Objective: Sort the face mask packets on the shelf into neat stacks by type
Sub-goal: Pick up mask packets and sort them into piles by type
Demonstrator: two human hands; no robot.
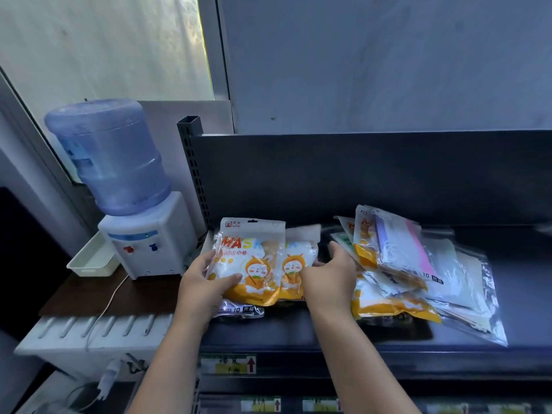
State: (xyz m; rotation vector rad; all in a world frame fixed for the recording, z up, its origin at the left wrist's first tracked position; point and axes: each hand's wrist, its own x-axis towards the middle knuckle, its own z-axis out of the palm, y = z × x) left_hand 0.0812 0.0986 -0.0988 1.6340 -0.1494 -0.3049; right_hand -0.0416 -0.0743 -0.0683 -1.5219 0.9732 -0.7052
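Head view of a dark shelf [507, 288] carrying face mask packets. Near the shelf's left edge the left hand [203, 282] grips a front packet [254, 258]: the thumb lies across its face and the fingers curl behind its left side. The packet is white and orange, with a red logo at its top left, the word "MASK" in coloured letters and a cartoon figure in an orange hood. The small characters beneath "MASK" are too blurred to read.

A second packet [294, 270] of the same print lies just behind it on the right, partly covered. Under both, toward the shelf's front edge, a lower packet [242, 310] shows "10 片装".

The right hand [331, 279] rests at the second packet's right side with its index finger raised; whether its fingers grip the packet cannot be told. Just right of that hand lies a loose pile [418, 264] of mixed packets, with orange-printed ones overlapping clear ones that hold white, blue and pink masks. One bears "10 片".

A label [228, 364] with a red arrow sits on the shelf's front edge; its writing is illegible. Left of the shelf stand a dispenser [149, 249] with a blue bottle [107, 156] and a white tray [92, 261].
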